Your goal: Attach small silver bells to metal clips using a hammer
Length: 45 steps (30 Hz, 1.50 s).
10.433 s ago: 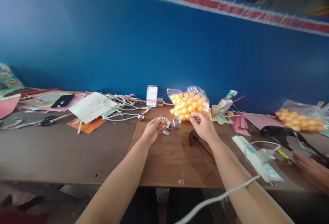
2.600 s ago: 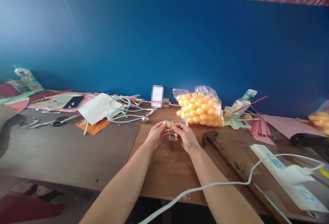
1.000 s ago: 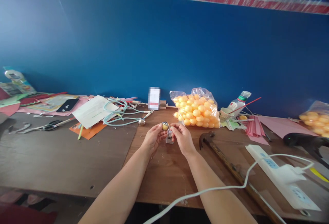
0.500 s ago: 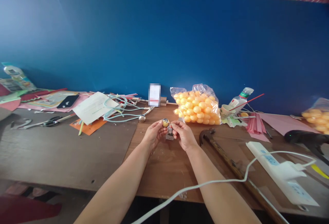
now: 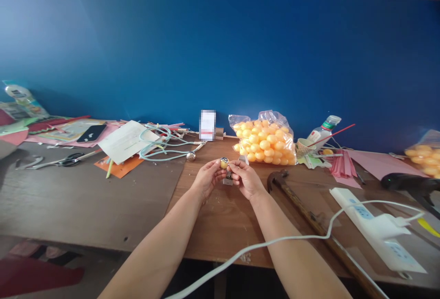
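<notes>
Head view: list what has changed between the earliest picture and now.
The right hand has moved leftward from the bag of yellow balls to the shiny ball; whether it grips the ball is unclear. The left hand still holds that ball. The bag and the second shiny ball stayed put.

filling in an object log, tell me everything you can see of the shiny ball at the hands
The ball is small, round and glossy, silvery above and yellowish below, and looks metallic. The left hand pinches it above the brown tabletop. The right hand is at its other side; whether that touches the ball is unclear. Finer markings are too small to make out.
</notes>
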Each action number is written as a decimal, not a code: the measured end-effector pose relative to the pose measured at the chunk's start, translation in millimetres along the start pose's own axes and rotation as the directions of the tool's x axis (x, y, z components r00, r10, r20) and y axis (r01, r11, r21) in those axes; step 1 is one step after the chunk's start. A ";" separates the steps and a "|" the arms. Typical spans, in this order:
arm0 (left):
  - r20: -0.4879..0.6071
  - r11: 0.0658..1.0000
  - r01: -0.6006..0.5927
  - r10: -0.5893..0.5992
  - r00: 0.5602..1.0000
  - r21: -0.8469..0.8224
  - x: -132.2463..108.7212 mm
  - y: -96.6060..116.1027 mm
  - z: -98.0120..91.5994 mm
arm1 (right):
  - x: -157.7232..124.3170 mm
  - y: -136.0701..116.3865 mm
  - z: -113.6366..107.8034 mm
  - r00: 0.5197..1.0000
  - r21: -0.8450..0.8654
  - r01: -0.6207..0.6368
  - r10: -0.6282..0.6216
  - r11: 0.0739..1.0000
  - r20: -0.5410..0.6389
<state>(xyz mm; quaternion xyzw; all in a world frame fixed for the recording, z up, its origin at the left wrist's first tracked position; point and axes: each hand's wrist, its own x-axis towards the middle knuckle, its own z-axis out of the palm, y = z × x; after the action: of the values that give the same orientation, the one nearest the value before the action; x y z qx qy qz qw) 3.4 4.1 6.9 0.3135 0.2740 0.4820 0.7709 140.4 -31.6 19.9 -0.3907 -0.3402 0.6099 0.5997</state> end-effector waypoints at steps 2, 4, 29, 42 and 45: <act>-0.003 1.000 -0.005 0.005 1.000 0.004 -0.1 0.0 0.3 | 0.1 0.1 -0.2 1.000 -0.017 0.002 -0.002 1.000 -0.006; -0.010 1.000 -0.007 0.007 1.000 0.011 -0.2 0.1 0.4 | 0.0 0.1 -0.3 1.000 -0.026 0.004 -0.005 1.000 -0.011; -0.021 0.997 -0.047 0.049 0.999 0.057 5.3 -4.0 -4.6 | 0.8 1.8 2.1 0.997 -0.062 0.044 -0.047 0.997 -0.061; -0.057 0.994 -0.068 0.073 0.996 0.091 -0.4 0.0 1.9 | 0.3 0.6 3.1 0.997 -0.070 0.035 -0.039 0.997 -0.062; -0.056 0.994 -0.060 0.066 0.996 0.091 1.1 -0.3 1.4 | 0.6 0.6 2.9 0.998 -0.063 0.030 -0.034 0.998 -0.057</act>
<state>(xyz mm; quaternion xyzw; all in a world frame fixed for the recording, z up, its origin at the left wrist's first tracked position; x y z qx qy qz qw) 4.9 4.6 7.5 0.3418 0.3080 0.5024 0.7321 137.6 -30.9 20.6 -0.4212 -0.3473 0.5778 0.6067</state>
